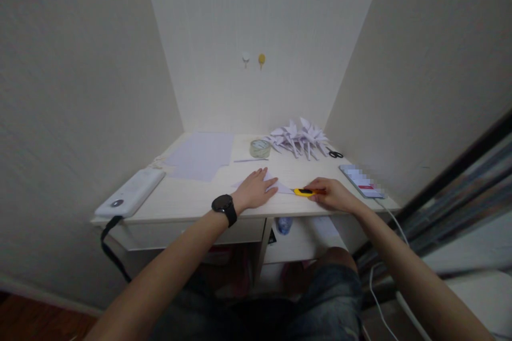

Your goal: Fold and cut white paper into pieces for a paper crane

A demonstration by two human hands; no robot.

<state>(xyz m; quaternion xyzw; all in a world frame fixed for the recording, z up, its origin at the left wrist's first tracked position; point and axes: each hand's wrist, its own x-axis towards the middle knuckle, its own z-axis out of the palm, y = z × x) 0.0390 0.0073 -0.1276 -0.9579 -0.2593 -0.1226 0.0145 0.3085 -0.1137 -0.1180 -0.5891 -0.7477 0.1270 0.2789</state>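
Observation:
My left hand [256,189] lies flat with its fingers spread on a folded piece of white paper [282,188], pressing it to the desk. A dark watch sits on that wrist. My right hand [330,193] is closed around a yellow and black utility knife [304,192]. The knife's tip points left and meets the right corner of the paper. Part of the paper is hidden under my left hand.
White sheets [204,154] lie at the back left. A tape roll [260,148], a thin paper stick [251,160], a heap of paper pinwheels [298,138] and black scissors [335,153] are behind my hands. A phone [362,181] lies right, a white device [130,193] left.

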